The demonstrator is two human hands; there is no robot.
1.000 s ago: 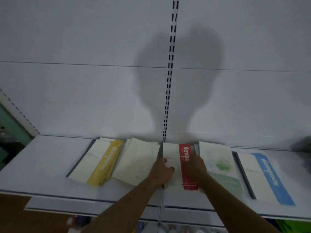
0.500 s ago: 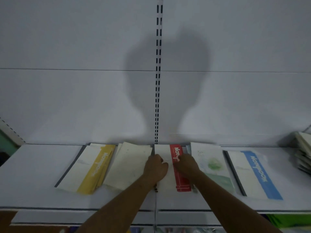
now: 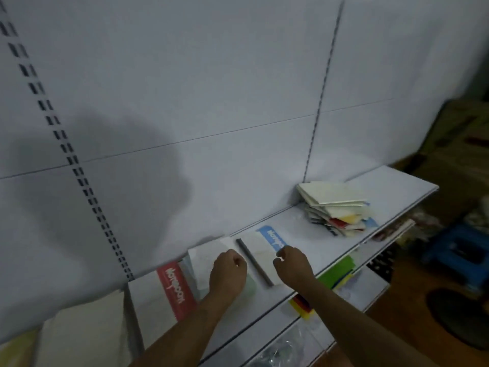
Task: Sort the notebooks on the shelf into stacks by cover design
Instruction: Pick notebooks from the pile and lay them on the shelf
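Two hands: both over the white shelf, apart, fingers curled, gripping nothing.
Red-striped notebook: flat, left of the left hand.
Pale green-cover notebook: under the left hand.
Blue-striped notebook: partly under the right hand.
Mixed pile of notebooks: well to the right, by the back panel.

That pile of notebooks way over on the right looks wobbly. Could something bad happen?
Maybe. The unsorted pile is crooked, with notebooks fanned out toward the shelf front edge, so pulling one out carelessly could spill some onto the floor. Also, the dim light may make pale covers easy to mix up.
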